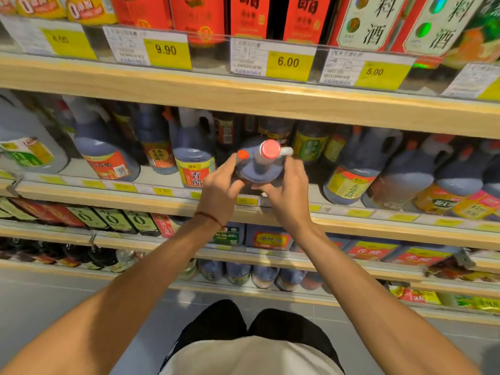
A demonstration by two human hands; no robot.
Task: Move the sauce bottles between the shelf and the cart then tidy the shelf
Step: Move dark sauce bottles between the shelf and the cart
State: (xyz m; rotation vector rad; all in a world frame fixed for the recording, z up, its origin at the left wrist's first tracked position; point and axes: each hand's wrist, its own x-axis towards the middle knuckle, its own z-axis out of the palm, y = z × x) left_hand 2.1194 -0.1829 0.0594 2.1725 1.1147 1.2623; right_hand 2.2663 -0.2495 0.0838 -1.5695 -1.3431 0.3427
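Price tags (167,51) above read 9.90, 6.00, 5.00; neighbouring jug (193,169) labelled 香醋. Your left hand (219,190) and right hand (286,193) both grip the red-capped sauce bottle (257,171), held between them at the middle shelf (108,195) front edge.

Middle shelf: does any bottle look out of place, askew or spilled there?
Only one bottle stands out: the left hand and right hand grip it at the front edge of the shelf, ahead of its row. No spill or damage shows.
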